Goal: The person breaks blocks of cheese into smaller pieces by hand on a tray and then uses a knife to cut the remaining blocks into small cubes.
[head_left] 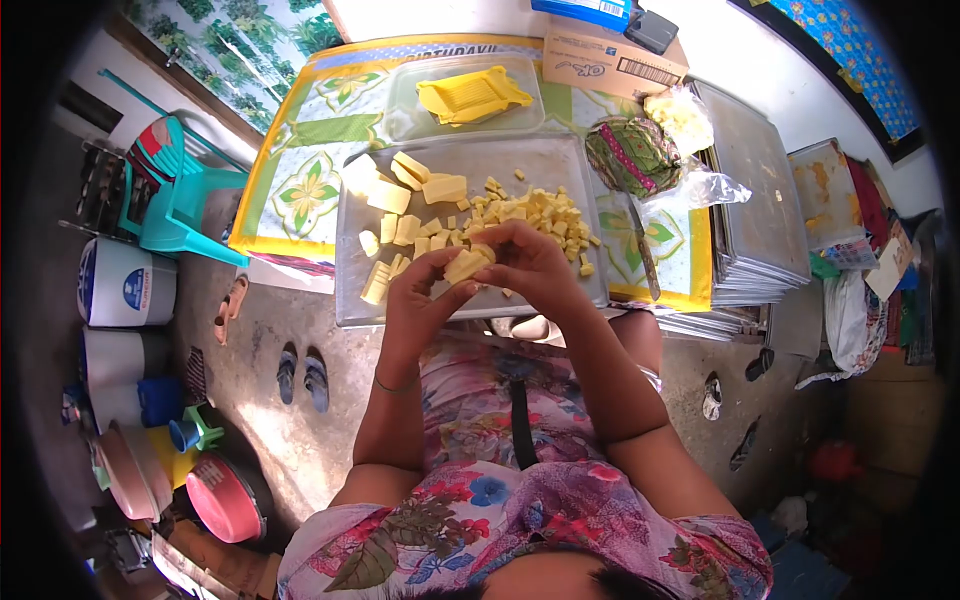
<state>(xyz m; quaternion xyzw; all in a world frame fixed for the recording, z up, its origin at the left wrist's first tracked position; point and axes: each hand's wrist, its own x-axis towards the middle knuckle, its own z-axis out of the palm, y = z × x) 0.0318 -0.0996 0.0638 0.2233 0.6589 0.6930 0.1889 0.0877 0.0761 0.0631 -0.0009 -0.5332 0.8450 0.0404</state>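
Above the near edge of a metal tray (555, 160), both hands hold a piece of yellow cheese (466, 265). My left hand (422, 292) grips its left side with bent fingers. From the right, my right hand (535, 268) pinches it between thumb and fingers. Small cheese cubes (545, 212) are heaped on the tray's right half. Bigger cheese blocks (390, 196) and slabs lie on the left, with cut sticks (375, 284) close to my left hand. A knife (642, 245) rests on the tablecloth, right of the tray.
A clear plastic container (400, 110) with a yellow slatted item (472, 95) sits behind the tray. A cardboard box (610, 60), a patterned cloth (632, 155) and plastic bags (690, 190) stand at back right. Stacked metal trays (750, 180) flank the table; a teal chair (185, 210) stands left.
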